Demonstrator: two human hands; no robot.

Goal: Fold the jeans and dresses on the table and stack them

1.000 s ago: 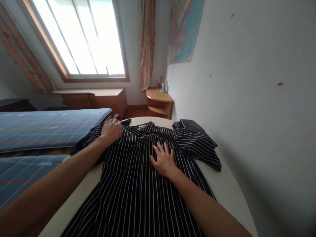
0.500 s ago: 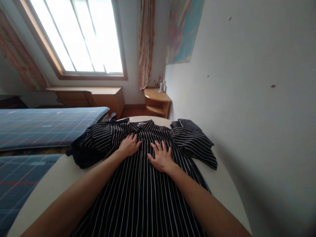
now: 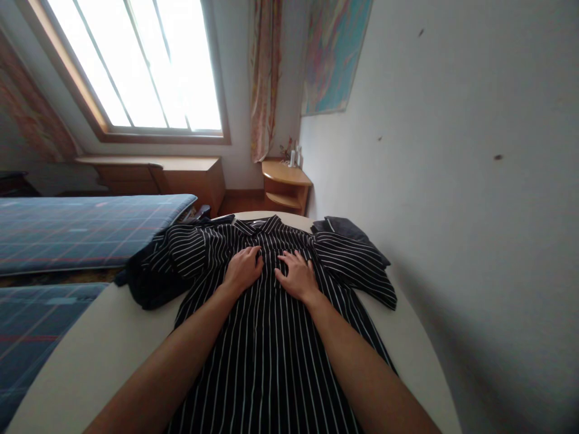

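A pale wall [image 3: 434,108] rises on the right, and blue checked padding [image 3: 90,232] stretches along the left. Between them stands a rounded, off-white desk [image 3: 113,343]. A black shirt with thin white stripes [image 3: 265,355] lies spread across its middle, front up, collar [image 3: 272,225] at the far end, short sleeves out to both sides. Dark cloth [image 3: 154,289], too dim to identify, lies under the left sleeve; folded grey cloth [image 3: 348,227] sits beyond the right one. The left hand [image 3: 244,268] and right hand [image 3: 297,278] rest apart on the shirt's chest, palms down, fingers loosely spread.
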